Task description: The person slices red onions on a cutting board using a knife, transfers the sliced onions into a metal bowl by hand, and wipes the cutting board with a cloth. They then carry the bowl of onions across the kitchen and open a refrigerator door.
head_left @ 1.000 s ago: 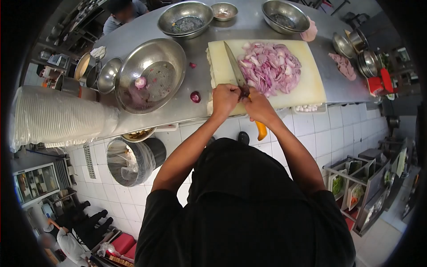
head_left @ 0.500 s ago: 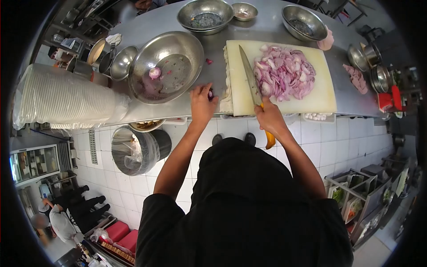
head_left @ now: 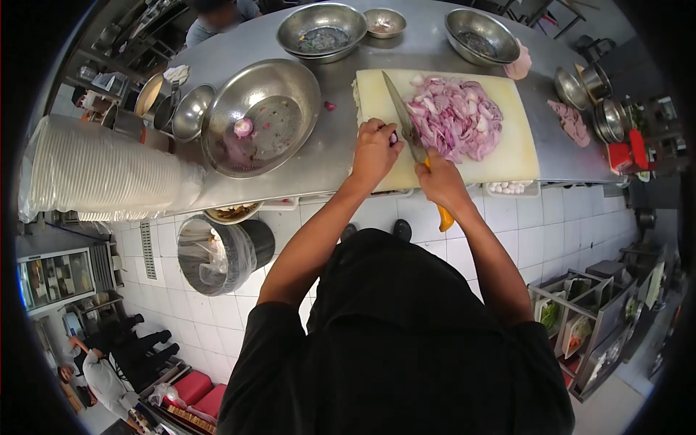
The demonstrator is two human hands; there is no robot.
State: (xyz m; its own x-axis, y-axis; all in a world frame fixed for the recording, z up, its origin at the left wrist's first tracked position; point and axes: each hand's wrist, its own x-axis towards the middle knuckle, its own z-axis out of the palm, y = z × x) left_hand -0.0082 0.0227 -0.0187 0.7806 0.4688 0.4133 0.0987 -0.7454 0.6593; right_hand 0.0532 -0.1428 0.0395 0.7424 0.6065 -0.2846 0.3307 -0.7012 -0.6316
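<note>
Left hand (head_left: 377, 151) over near-left part of cutting board (head_left: 518, 141), grip pinching a small purple onion piece (head_left: 394, 138); fingers cover most of it, exact shape can't tell. Whether the hand rests on the board or sits just above it, can't tell. Right hand (head_left: 440, 180) at near edge of board, grip wrapped round the yellow handle of a knife (head_left: 398, 105). Blade lies across the board pointing to its far edge, between left hand and the onion slices; handle end sticks out past the board's near edge.

Onion slices (head_left: 460, 116), pink-purple, 1 loose heap, middle to right part of board, touching or just beside the blade.

Board sits on metal counter (head_left: 339, 134). Left of board: large metal bowl (head_left: 293, 83), well apart from it, 1 peeled onion (head_left: 243, 127) inside plus small scraps. Red scrap (head_left: 330, 106) on counter between bowl and board. Beyond far edge of board: small metal bowl (head_left: 384, 14) and, toward the far-right corner, deep metal bowl (head_left: 458, 30), pink cloth (head_left: 519, 61) just beside it. Right of board: 2nd pink cloth (head_left: 569, 123). Below board's near edge: white tray (head_left: 536, 190) with small white items, contents too small to tell.
</note>
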